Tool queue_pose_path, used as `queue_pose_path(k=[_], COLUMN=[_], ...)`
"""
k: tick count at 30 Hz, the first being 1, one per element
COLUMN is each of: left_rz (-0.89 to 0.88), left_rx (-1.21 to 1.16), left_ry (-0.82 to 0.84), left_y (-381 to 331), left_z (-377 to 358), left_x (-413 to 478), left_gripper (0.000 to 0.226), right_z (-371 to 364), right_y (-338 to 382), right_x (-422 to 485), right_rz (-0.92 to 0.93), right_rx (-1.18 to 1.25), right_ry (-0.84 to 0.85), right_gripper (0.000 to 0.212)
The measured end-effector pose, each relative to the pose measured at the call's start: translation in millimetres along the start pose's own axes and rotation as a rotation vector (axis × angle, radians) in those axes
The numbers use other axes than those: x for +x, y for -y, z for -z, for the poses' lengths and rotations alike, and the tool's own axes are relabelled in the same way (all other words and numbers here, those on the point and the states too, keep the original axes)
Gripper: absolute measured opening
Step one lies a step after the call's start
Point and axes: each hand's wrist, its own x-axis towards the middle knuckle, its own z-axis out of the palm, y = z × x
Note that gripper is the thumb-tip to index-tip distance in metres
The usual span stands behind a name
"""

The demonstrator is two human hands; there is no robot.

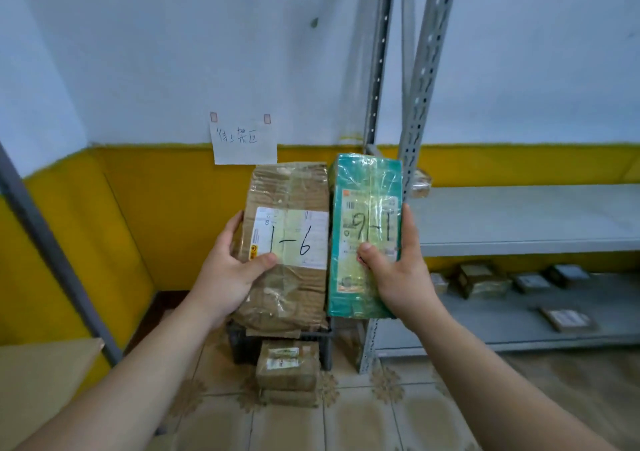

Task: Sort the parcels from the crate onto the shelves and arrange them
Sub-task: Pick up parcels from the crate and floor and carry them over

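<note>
Left of the shelf upright [417, 111], the left hand [227, 277] grips a brown cardboard parcel [291, 187] marked "1-6", thumb on its label. Just beside it, the right hand [403, 277] clasps a green taped parcel [367, 180] marked "9-1", in front of the upright. Both sit above the dark crate [239, 345] — likely the label-reading step. Next, each number must be matched to a shelf. Right of the upright, the middle shelf board [526, 218] offers broad room — watch the upright's edge swinging across.

Handwritten paper note [244, 142] taped on wall [156, 52], patterned floor tiles [360, 416]
</note>
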Motion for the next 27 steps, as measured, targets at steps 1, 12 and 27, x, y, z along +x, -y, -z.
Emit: queue_pose_path(k=[1,12,27], left_rz=[-0.010,-0.084,0.152], left_rx=[0.005,-0.017,-0.070], left_ry=[0.025,0.307,0.635], left_y=[-4.9,-49.7,-46.1], left_z=[-7.6,-176.1,-499.9], left_x=[-4.8,-56.9,-143.3], left_gripper=[0.088,0.086,0.086], right_z=[10.5,188.8,486.8], right_y=[1.3,-23.3,-127.6], right_x=[-5.7,-61.8,-123.5], right_rz=[-0.004,-0.081,-0.403], right_rx=[-0.012,-0.033,-0.004], right_ry=[-0.017,-0.240,-0.462], right_gripper=[0.088,0.088,0.083])
